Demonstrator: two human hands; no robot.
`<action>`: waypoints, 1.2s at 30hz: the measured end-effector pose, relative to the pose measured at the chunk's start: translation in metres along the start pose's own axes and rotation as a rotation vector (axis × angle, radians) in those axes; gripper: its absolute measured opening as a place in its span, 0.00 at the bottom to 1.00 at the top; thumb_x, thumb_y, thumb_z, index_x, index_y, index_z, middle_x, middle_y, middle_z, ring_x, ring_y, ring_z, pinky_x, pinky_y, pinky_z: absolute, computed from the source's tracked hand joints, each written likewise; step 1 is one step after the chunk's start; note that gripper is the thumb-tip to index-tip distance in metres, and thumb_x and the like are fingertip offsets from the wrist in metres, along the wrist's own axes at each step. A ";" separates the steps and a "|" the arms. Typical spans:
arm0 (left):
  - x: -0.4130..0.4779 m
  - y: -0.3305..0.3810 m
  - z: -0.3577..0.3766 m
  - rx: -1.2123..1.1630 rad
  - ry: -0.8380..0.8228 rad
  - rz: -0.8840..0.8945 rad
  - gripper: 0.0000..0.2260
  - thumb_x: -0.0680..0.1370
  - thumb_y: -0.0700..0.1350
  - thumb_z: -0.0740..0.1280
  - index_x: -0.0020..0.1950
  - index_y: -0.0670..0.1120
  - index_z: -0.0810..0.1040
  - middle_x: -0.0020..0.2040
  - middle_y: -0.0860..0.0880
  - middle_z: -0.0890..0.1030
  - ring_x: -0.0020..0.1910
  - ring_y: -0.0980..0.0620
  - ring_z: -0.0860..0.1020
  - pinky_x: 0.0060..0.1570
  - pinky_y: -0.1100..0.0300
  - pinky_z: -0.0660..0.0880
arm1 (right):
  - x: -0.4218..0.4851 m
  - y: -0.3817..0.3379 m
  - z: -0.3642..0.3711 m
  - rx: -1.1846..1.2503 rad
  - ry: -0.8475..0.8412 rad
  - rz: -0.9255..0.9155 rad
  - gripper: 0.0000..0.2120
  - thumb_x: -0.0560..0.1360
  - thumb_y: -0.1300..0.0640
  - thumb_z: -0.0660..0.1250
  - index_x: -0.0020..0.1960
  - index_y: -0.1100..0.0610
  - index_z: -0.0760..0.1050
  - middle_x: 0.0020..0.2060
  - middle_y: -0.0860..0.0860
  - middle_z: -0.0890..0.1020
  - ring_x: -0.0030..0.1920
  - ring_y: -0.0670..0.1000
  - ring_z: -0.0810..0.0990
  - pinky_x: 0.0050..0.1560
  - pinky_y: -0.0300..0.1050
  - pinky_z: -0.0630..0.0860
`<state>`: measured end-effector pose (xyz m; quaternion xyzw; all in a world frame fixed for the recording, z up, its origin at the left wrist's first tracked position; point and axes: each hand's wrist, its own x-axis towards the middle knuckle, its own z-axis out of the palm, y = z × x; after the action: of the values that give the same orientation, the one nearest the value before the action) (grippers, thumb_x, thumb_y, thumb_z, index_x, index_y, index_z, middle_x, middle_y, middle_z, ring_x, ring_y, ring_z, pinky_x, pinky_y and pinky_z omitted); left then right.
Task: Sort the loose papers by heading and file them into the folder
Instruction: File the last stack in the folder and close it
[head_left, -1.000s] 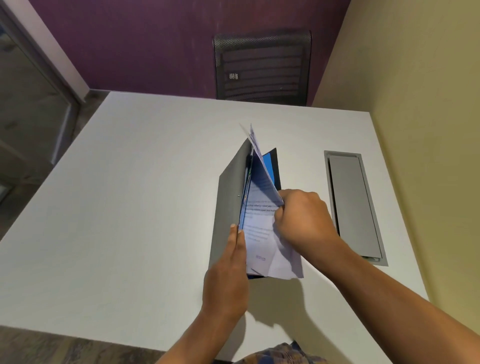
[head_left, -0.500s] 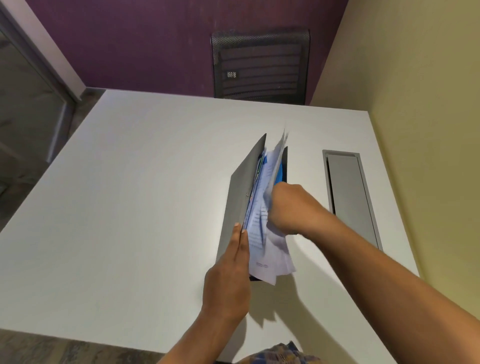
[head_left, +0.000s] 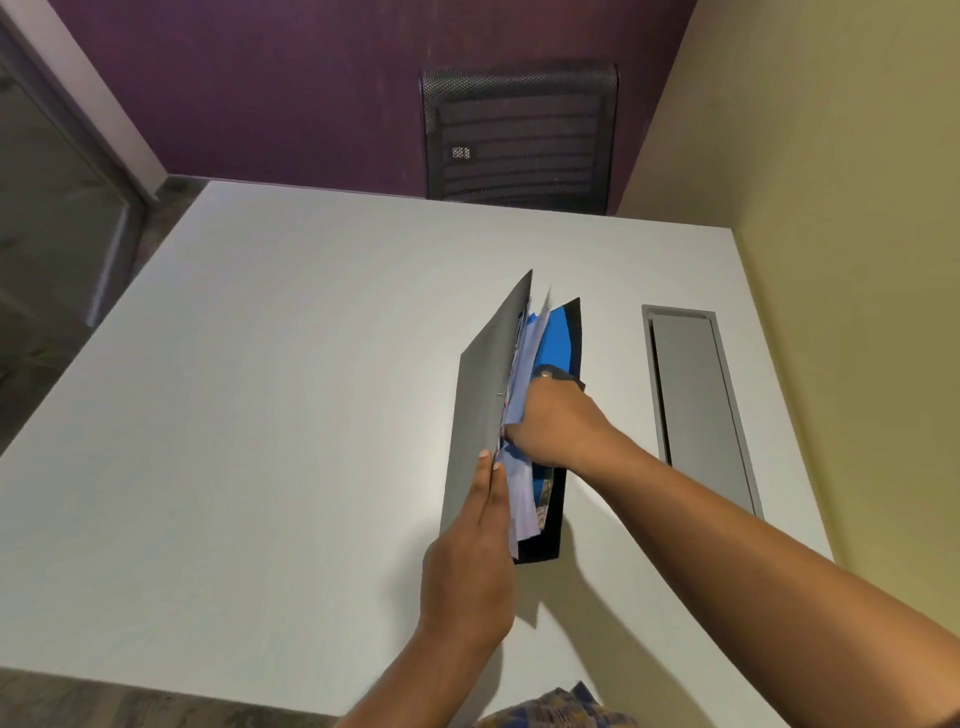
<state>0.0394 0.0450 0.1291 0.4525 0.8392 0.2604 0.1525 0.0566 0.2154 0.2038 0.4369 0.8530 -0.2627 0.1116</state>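
Note:
A grey folder (head_left: 480, 415) stands half open on the white table (head_left: 260, 415), its front cover raised on edge and its dark back cover lying flat. Between the covers sit white printed papers (head_left: 524, 499) and a blue sheet (head_left: 556, 338). My left hand (head_left: 470, 566) holds the raised cover's near edge with flat fingers. My right hand (head_left: 556, 421) reaches inside the folder and presses the papers against the cover; its fingertips are hidden among the sheets.
A grey cable hatch (head_left: 701, 410) is set into the table right of the folder. A black mesh chair (head_left: 519, 135) stands at the far edge. A yellow wall (head_left: 831, 260) borders the right side, and a purple wall lies behind.
The papers, which fanned out to the right a second ago, are now pushed in between the covers. My right hand moved left and deeper into the folder. The raised cover stands steeper.

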 end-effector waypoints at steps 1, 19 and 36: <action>0.001 0.000 -0.001 -0.004 0.023 0.000 0.43 0.65 0.29 0.69 0.78 0.46 0.61 0.77 0.56 0.61 0.30 0.51 0.79 0.24 0.59 0.77 | -0.004 0.002 0.001 0.073 0.023 0.006 0.11 0.77 0.51 0.68 0.45 0.59 0.73 0.38 0.51 0.74 0.36 0.48 0.73 0.33 0.42 0.71; 0.007 0.020 -0.020 -0.091 -0.091 -0.060 0.35 0.80 0.36 0.58 0.79 0.60 0.46 0.78 0.63 0.49 0.63 0.51 0.76 0.57 0.59 0.76 | 0.006 0.066 -0.021 0.498 0.482 0.296 0.09 0.72 0.53 0.72 0.46 0.58 0.79 0.41 0.54 0.86 0.42 0.57 0.84 0.46 0.51 0.81; 0.073 -0.017 -0.033 -0.054 -0.268 -0.355 0.10 0.75 0.57 0.65 0.50 0.54 0.81 0.34 0.55 0.84 0.35 0.54 0.83 0.43 0.55 0.81 | -0.019 0.041 -0.035 0.675 0.364 0.057 0.05 0.77 0.58 0.70 0.44 0.57 0.82 0.33 0.51 0.84 0.27 0.43 0.82 0.35 0.42 0.80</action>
<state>-0.0283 0.0891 0.1446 0.3240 0.8706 0.1893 0.3183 0.1025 0.2411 0.2265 0.5121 0.7120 -0.4434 -0.1846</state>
